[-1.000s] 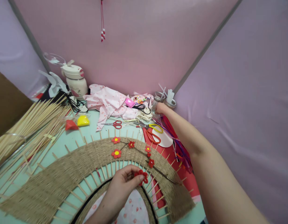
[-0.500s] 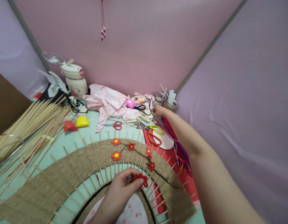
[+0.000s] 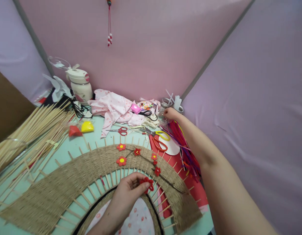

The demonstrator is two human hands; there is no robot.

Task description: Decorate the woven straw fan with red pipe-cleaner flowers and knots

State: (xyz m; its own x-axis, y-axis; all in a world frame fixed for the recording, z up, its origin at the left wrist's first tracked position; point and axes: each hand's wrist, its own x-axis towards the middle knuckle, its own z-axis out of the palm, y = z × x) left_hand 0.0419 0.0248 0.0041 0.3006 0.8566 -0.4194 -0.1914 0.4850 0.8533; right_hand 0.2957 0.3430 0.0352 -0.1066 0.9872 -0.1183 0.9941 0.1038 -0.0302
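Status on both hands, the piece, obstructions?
Left hand: pinching red flower above woven fan. Right hand: at clear item by jars, grip unclear. Scissors between right hand and fan.

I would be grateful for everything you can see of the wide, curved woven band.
The woven band is tan, apparently plant cord, and arches across the table. Thin sticks project along both edges. Red flowers, some yellow-centred, and a dark twig lie on it. Neither the left hand nor the right hand appears to touch it.
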